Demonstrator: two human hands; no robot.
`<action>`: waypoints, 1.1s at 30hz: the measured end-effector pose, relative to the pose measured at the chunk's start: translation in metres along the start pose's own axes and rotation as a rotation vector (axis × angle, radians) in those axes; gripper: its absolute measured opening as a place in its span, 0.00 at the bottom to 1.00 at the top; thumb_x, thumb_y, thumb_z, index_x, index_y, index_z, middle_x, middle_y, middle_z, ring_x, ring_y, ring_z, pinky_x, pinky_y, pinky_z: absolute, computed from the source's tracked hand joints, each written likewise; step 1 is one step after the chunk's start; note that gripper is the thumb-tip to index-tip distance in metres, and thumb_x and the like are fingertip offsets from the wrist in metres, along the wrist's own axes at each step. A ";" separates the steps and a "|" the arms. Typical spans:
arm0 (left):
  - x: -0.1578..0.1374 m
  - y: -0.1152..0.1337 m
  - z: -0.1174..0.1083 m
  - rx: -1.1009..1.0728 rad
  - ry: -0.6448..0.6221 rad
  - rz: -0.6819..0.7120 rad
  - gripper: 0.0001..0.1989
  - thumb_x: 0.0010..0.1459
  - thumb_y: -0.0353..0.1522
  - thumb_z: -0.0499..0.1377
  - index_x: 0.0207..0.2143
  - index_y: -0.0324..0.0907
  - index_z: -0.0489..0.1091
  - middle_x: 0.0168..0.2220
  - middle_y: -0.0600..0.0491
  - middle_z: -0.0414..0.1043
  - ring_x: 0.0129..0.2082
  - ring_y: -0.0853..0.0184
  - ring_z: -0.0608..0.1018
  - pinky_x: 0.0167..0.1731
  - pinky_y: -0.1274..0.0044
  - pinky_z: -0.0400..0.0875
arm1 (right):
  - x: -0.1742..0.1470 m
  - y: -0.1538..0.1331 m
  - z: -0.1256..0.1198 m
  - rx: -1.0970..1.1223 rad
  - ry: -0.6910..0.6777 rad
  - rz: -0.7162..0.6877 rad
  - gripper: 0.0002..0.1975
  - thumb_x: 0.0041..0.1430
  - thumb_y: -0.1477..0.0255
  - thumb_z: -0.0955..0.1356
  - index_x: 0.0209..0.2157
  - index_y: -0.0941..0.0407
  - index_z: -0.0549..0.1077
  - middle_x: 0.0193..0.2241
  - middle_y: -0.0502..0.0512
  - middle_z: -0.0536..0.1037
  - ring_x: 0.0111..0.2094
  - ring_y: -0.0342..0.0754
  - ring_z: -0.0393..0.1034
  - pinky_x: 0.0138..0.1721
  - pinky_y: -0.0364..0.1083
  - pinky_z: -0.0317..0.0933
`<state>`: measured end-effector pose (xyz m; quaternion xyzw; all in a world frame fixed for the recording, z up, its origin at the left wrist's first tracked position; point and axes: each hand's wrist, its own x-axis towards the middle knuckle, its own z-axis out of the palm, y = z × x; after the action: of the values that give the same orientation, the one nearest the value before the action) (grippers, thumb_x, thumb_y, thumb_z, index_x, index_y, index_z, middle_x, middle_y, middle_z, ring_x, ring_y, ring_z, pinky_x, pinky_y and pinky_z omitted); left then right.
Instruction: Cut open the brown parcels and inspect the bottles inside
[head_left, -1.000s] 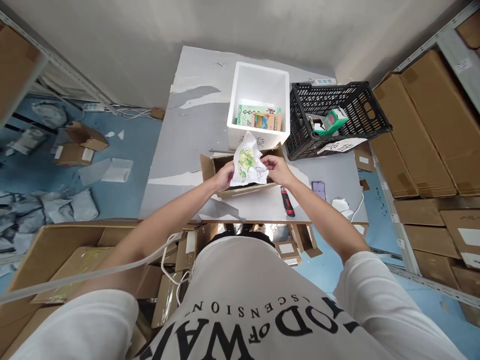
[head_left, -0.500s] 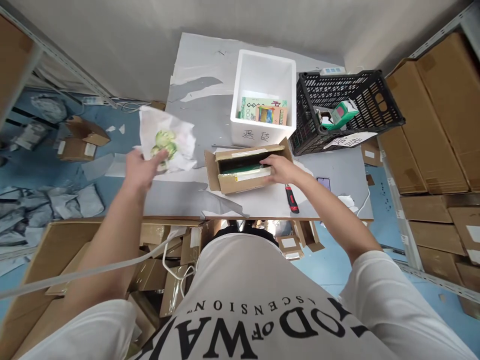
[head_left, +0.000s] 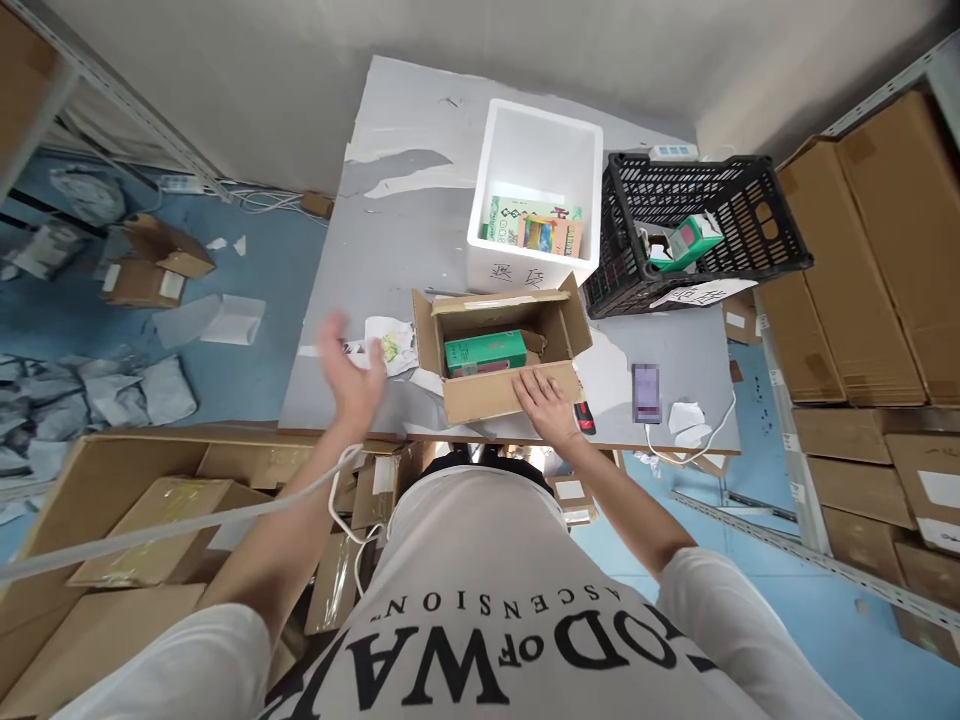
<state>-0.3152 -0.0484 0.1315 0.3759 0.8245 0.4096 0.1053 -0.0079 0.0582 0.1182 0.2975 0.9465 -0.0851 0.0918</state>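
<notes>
An open cardboard box (head_left: 480, 400) stands near the front edge of the table, its flaps spread. Inside it lies a green carton (head_left: 486, 352). My right hand (head_left: 544, 402) rests on the box's near flap with its fingers laid out flat. To the left of the box, my left hand (head_left: 351, 375) is in the air, fingers apart and a little blurred, with nothing in it. Between that hand and the box is a crumpled white sheet with a green print (head_left: 391, 345). A red and black cutter (head_left: 584, 418) is partly hidden behind the box's right corner.
Behind the box stands a white foam box (head_left: 480, 225) holding printed packets. A black plastic crate (head_left: 619, 290) with green cartons is to its right. A phone (head_left: 646, 393) on a white cable lies at the right. Below left is a large carton (head_left: 56, 530) full of boxes.
My left hand has let go of the printed sheet, which now lies beside the box. My right hand has moved from inside the box to its near flap. The green carton inside shows more fully.
</notes>
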 end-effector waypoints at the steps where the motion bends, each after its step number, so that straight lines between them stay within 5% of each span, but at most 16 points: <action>1: -0.016 0.016 0.008 0.033 -0.088 0.165 0.29 0.62 0.37 0.55 0.64 0.41 0.53 0.60 0.40 0.64 0.62 0.54 0.65 0.62 0.59 0.58 | 0.000 -0.004 0.006 0.010 -0.011 0.017 0.28 0.66 0.77 0.53 0.65 0.56 0.59 0.66 0.61 0.57 0.67 0.60 0.50 0.64 0.59 0.47; 4: -0.058 0.052 0.048 0.190 -0.496 0.579 0.24 0.61 0.33 0.55 0.60 0.42 0.63 0.57 0.41 0.69 0.59 0.54 0.69 0.61 0.59 0.59 | -0.002 -0.013 0.011 0.033 -0.037 0.032 0.29 0.65 0.78 0.55 0.67 0.57 0.55 0.67 0.63 0.53 0.68 0.60 0.47 0.65 0.61 0.46; 7: -0.077 0.056 0.087 0.368 -0.554 0.644 0.19 0.63 0.29 0.51 0.55 0.38 0.68 0.56 0.39 0.70 0.57 0.53 0.71 0.57 0.59 0.62 | -0.001 -0.008 -0.005 0.084 -0.110 -0.018 0.33 0.62 0.76 0.62 0.67 0.60 0.54 0.68 0.67 0.49 0.69 0.62 0.44 0.65 0.61 0.46; 10: -0.079 0.040 0.105 0.396 -0.523 0.674 0.18 0.64 0.28 0.49 0.54 0.39 0.69 0.53 0.41 0.72 0.53 0.55 0.73 0.53 0.63 0.66 | 0.018 0.013 -0.033 0.211 -0.240 -0.097 0.34 0.59 0.67 0.68 0.65 0.62 0.60 0.67 0.70 0.54 0.67 0.62 0.50 0.63 0.56 0.53; 13: -0.076 0.025 0.107 0.368 -0.475 0.704 0.16 0.65 0.28 0.49 0.51 0.41 0.71 0.53 0.42 0.73 0.52 0.57 0.74 0.51 0.64 0.67 | 0.062 0.033 -0.052 0.241 -0.319 -0.090 0.20 0.62 0.69 0.64 0.56 0.54 0.72 0.57 0.63 0.72 0.58 0.56 0.67 0.56 0.50 0.61; 18: -0.074 0.011 0.112 0.273 -0.508 0.798 0.13 0.65 0.27 0.49 0.41 0.41 0.74 0.50 0.42 0.75 0.51 0.59 0.74 0.50 0.63 0.70 | 0.139 0.035 -0.031 0.118 -0.634 -0.124 0.21 0.51 0.78 0.70 0.47 0.52 0.79 0.45 0.59 0.81 0.43 0.53 0.76 0.45 0.45 0.66; 25: -0.076 0.008 0.112 0.335 -0.461 0.857 0.12 0.65 0.26 0.50 0.40 0.41 0.73 0.48 0.46 0.76 0.49 0.62 0.75 0.47 0.68 0.70 | 0.161 0.046 0.030 0.031 -0.695 -0.388 0.28 0.55 0.81 0.65 0.54 0.43 0.72 0.62 0.49 0.67 0.55 0.49 0.69 0.56 0.51 0.58; 29: -0.072 0.011 0.111 0.338 -0.450 0.832 0.10 0.66 0.27 0.50 0.40 0.41 0.72 0.45 0.47 0.76 0.45 0.62 0.75 0.43 0.70 0.69 | 0.169 0.052 0.042 0.001 -0.681 -0.528 0.22 0.62 0.75 0.62 0.57 0.50 0.70 0.61 0.57 0.67 0.49 0.46 0.73 0.51 0.46 0.62; 33: -0.069 0.012 0.112 0.338 -0.476 0.814 0.10 0.65 0.27 0.51 0.39 0.41 0.72 0.44 0.47 0.75 0.44 0.62 0.74 0.42 0.69 0.68 | 0.179 0.036 0.047 -0.004 -0.630 -0.738 0.29 0.63 0.78 0.59 0.64 0.45 0.59 0.67 0.53 0.58 0.51 0.45 0.71 0.48 0.44 0.61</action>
<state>-0.2066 -0.0262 0.0595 0.7620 0.6188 0.1811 0.0597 -0.1262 0.1751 0.0288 -0.0986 0.9151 -0.1959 0.3383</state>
